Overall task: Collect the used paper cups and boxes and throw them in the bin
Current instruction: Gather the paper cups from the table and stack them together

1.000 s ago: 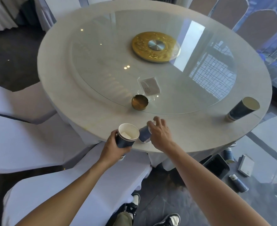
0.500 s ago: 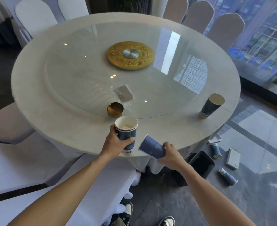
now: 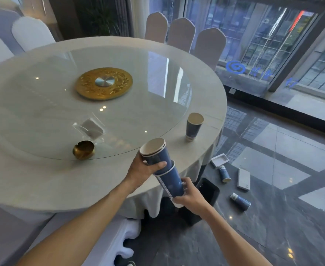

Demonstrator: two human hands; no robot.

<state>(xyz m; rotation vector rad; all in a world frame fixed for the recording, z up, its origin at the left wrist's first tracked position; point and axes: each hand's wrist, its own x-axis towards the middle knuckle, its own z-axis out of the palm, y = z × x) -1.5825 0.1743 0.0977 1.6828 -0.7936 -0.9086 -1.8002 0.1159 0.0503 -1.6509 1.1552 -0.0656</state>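
My left hand (image 3: pixel 142 171) grips a blue paper cup (image 3: pixel 156 154), tilted with its white mouth up and to the left. Its base sits inside a second blue cup (image 3: pixel 172 184) that my right hand (image 3: pixel 188 194) holds from below. Both cups hang over the near edge of the round table (image 3: pixel 33 185). A third blue cup (image 3: pixel 193 127) stands upright on the table's right rim. Below the table edge stands a black bin (image 3: pixel 208 191). On the floor lie two blue cups (image 3: pixel 225 173) (image 3: pixel 241 201), an open white box (image 3: pixel 220 159) and a flat white box (image 3: pixel 244 179).
A glass turntable (image 3: pixel 138 93) with a gold centre disc (image 3: pixel 104 83) covers the table. A brass ashtray (image 3: pixel 83 149) and a clear card holder (image 3: pixel 90 127) sit near its front edge. White-covered chairs (image 3: pixel 180 33) ring the table. Windows stand to the right.
The right hand has brought its cup under the left hand's cup, so the two are now nested. Both hands moved right, and the view turned right and up.
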